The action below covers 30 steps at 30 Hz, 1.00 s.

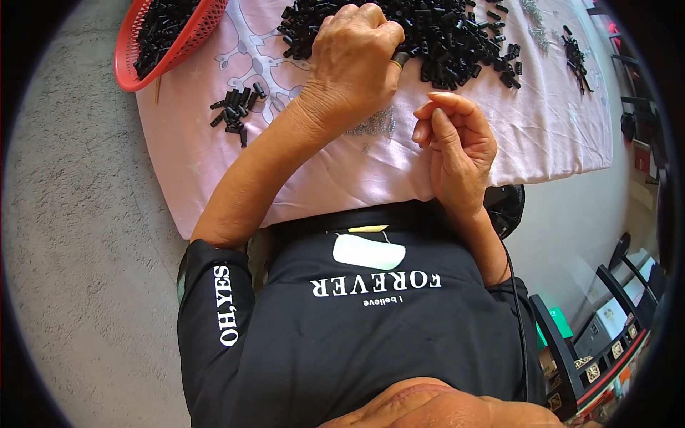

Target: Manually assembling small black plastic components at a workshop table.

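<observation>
A big heap of small black plastic pieces [457,36] lies at the far side of a table covered in pink cloth [542,135]. My left hand [357,60] reaches into the near edge of that heap, fingers curled over the pieces, one black piece showing at its fingertips. My right hand [457,143] hovers over the cloth nearer to me, thumb and fingers pinched together; whatever sits between them is too small to make out. A scatter of tiny silvery metal bits [374,127] lies on the cloth between the two hands.
A red plastic basket [153,60] with more black pieces overhangs the table's far left corner. A small cluster of black pieces [235,110] lies near it, another [576,57] at the far right. Grey floor lies to the left; dark furniture stands at the lower right.
</observation>
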Motion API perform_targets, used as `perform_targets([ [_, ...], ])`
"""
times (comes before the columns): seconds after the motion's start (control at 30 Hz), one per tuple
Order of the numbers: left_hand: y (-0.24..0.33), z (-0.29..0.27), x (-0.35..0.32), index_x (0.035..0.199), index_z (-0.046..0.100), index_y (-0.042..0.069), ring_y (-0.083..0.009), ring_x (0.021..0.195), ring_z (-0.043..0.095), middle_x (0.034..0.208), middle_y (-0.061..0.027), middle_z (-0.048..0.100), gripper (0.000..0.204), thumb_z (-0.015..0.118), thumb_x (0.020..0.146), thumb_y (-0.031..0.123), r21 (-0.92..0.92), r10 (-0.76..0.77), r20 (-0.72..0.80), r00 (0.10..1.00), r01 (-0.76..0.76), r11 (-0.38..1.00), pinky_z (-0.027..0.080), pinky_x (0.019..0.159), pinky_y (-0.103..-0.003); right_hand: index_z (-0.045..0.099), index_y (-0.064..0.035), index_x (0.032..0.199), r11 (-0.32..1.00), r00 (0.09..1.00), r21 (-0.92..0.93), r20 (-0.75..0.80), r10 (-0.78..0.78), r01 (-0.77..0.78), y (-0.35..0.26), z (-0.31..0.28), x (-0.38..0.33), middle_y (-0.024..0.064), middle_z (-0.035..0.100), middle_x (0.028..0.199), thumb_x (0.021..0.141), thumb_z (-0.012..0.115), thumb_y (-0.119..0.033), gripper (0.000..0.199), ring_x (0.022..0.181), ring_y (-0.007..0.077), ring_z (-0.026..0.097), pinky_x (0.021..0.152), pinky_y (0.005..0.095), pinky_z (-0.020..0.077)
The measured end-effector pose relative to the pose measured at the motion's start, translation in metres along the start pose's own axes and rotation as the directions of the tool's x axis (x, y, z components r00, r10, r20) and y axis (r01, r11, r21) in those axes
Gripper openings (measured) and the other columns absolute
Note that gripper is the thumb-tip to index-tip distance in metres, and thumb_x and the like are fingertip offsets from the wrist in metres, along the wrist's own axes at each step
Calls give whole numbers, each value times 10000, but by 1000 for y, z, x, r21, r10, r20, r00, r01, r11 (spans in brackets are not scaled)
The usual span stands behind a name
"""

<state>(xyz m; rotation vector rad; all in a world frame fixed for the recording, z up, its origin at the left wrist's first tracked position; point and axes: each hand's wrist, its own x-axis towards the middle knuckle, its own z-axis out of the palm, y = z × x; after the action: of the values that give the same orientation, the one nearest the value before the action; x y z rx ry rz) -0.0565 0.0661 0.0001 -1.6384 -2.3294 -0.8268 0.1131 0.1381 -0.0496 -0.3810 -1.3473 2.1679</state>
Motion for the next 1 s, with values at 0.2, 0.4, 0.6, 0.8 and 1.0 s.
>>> perform_targets([
  [0.2, 0, -7, -8, 829, 610, 42, -344, 872, 560, 862, -141, 550, 121, 646, 714, 30, -32, -57, 12, 998, 57, 998, 441, 785, -441, 596, 20, 1195, 1000, 1000, -14, 0, 4, -4, -1, 0, -1, 118, 669, 1001, 1005, 526, -30, 208, 770, 124, 599, 697, 223, 462],
  [0.4, -14, -13, -24, 881, 644, 51, -314, 891, 587, 911, -109, 591, 185, 647, 705, -3, -5, -31, -83, 996, 31, 1000, 455, 825, -417, 592, 17, 1198, 998, 1000, -68, 18, -13, 14, -1, 0, 1, 112, 668, 1036, 1002, 531, -32, 211, 800, 117, 601, 721, 229, 471],
  [0.6, -20, -7, -31, 907, 672, 66, -289, 882, 607, 909, -71, 617, 245, 650, 680, -23, 30, -19, -120, 993, 22, 999, 468, 844, -405, 582, 14, 1199, 995, 1000, -100, -12, -19, 18, 0, 1, 1, 98, 665, 1060, 990, 550, -16, 214, 817, 106, 637, 731, 219, 514],
  [0.8, -7, 12, -20, 880, 702, 55, -294, 899, 611, 917, -100, 622, 190, 632, 713, -4, -67, 30, -68, 997, -35, 997, 485, 812, -400, 555, 15, 1253, 1000, 999, -5, -36, -30, 30, 0, 1, 0, 122, 649, 1110, 1003, 523, -31, 256, 797, 117, 604, 714, 221, 475],
  [1.0, -5, 17, -16, 868, 690, 46, -284, 906, 606, 914, -92, 609, 152, 650, 726, 11, 37, 39, 34, 999, -41, 998, 481, 818, -408, 530, 14, 1284, 1000, 999, -23, -49, -18, 17, -1, 0, 1, 139, 641, 1154, 1002, 518, -22, 285, 798, 119, 606, 701, 215, 470],
])
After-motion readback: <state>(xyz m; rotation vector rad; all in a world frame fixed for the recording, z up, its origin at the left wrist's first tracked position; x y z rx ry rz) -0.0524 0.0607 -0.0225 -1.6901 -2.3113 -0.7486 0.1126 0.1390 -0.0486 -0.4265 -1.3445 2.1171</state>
